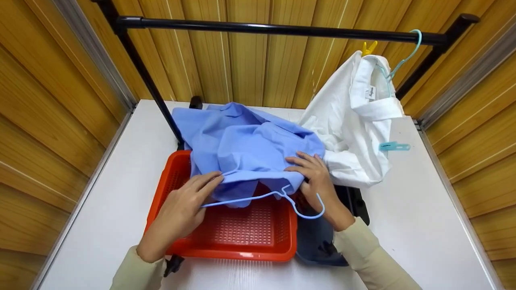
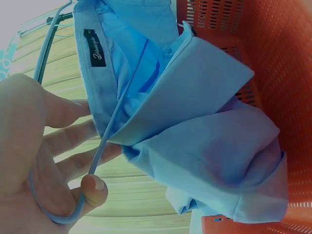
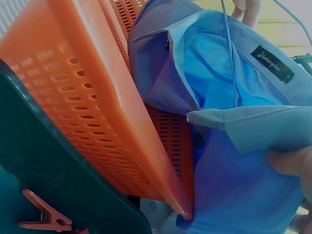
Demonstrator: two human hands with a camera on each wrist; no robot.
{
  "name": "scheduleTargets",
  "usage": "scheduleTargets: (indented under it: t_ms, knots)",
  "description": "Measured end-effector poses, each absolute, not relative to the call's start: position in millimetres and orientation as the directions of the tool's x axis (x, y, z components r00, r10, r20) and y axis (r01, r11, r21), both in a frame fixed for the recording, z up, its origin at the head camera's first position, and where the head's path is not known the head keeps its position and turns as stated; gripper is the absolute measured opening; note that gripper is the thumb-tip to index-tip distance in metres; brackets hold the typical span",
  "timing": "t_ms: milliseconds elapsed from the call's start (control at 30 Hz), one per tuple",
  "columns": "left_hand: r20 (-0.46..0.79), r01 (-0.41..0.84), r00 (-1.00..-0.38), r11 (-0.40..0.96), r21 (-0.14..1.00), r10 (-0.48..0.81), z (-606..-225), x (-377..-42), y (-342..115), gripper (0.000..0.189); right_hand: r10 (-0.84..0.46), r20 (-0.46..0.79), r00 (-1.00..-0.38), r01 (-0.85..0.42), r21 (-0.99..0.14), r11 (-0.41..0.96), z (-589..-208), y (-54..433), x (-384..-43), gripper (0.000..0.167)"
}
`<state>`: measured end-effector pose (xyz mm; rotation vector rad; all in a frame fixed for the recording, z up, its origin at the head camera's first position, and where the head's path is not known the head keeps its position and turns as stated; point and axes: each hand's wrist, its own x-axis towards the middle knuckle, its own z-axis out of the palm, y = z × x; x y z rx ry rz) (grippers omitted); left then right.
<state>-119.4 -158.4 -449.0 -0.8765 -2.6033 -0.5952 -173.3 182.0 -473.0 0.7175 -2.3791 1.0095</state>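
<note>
Blue trousers lie heaped over the back of a red basket, their waistband toward me. My left hand pinches the waistband's left side between thumb and fingers. Its little finger is bent over the rounded end of a light blue hanger. In the left wrist view, the hanger's straight bar runs into the waist opening, past a black label. My right hand grips the waistband's right side, thumb on one face. The hanger's hook points toward my right wrist.
The red basket stands beside a dark container holding clothes pegs. White trousers hang at right from a black rail, with a yellow peg and a blue peg. Wood-patterned walls enclose the white table.
</note>
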Motion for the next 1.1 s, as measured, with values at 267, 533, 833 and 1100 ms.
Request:
scheduleTargets:
  t_ms: [267,533,833,1100]
  knots:
    - [0.393,0.604,-0.788,0.721,0.340,0.474,-445,-119,-162,0.048,-0.266,0.583,-0.767,-0.609,-0.534,0.586,-478,186,-175,0.039]
    - [0.381,0.603,-0.796,0.670,0.433,0.470,-443,-119,-169,0.048,-0.275,0.580,-0.767,-0.619,-0.554,0.557,-482,192,-178,0.045]
    - [0.361,0.596,-0.802,0.612,0.519,0.475,-440,-118,-179,0.053,-0.246,0.567,-0.786,-0.595,-0.587,0.549,-484,197,-179,0.039]
    - [0.302,0.550,-0.830,0.598,0.583,0.469,-438,-117,-185,0.056,-0.214,0.539,-0.814,-0.561,-0.638,0.528,-487,198,-178,0.037]
